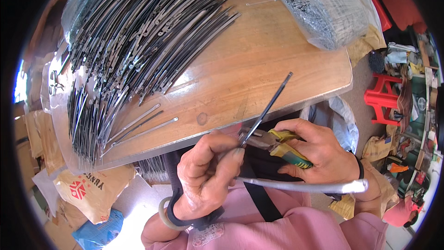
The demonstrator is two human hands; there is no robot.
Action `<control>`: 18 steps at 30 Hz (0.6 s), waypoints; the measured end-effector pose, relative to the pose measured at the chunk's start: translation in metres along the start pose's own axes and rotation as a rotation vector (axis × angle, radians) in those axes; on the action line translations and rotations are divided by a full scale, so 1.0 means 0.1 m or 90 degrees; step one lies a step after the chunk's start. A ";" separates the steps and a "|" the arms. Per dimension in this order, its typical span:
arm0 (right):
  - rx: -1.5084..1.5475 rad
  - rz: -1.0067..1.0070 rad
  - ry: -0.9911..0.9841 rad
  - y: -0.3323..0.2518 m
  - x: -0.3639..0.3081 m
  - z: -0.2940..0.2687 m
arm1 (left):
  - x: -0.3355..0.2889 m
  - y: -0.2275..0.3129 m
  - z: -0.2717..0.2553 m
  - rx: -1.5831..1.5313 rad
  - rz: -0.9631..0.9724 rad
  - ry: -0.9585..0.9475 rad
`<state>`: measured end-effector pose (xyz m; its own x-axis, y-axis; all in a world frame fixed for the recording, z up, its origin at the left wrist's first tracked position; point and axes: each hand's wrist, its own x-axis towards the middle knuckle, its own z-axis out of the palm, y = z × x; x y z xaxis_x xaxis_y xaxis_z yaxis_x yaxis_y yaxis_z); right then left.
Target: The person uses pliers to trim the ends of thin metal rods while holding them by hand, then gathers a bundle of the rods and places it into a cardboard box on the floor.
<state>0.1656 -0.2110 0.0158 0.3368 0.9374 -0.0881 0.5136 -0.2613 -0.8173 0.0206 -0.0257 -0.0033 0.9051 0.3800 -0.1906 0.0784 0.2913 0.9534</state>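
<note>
My left hand (206, 173) is closed around a narrow dark metal strip (269, 107), which slants up and away to the right over the table's front edge. A pale, silvery strip (307, 186) juts out to the right from beneath the same hand; its other end is hidden. In my right hand (319, 150) is a pair of pliers (287, 152) with yellow and green handles. Its jaws meet the dark strip right beside my left fingertips; whether they grip it cannot be made out.
A big heap of dark metal strips (138, 37) covers the left of the wooden table (277, 60). Several single strips (145, 132) lie near its front edge. Clear plastic bags of thin metal pieces (326, 14) rest at the back right. Beyond stands a red stool (383, 98); a paper sack (95, 192) lies lower left.
</note>
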 end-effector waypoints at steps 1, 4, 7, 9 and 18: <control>-0.018 -0.003 0.000 0.02 0.00 0.01 | 0.00 0.01 0.00 -0.016 -0.023 0.014; 0.000 0.020 0.009 0.05 -0.03 0.01 | 0.02 0.00 0.01 -0.035 -0.066 0.045; -0.001 0.017 -0.004 0.05 0.00 -0.03 | 0.02 -0.02 -0.01 -0.027 -0.062 0.050; -0.023 -0.029 -0.012 0.04 0.05 -0.02 | 0.02 -0.03 -0.01 -0.017 -0.059 0.050; -0.141 -0.084 -0.048 -0.05 0.26 0.06 | 0.05 0.03 -0.13 0.003 -0.051 0.069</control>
<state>0.1673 -0.1838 0.0144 0.2004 0.9790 -0.0377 0.7122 -0.1720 -0.6806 0.0194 -0.0115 -0.0046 0.8452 0.4486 -0.2905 0.1515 0.3200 0.9352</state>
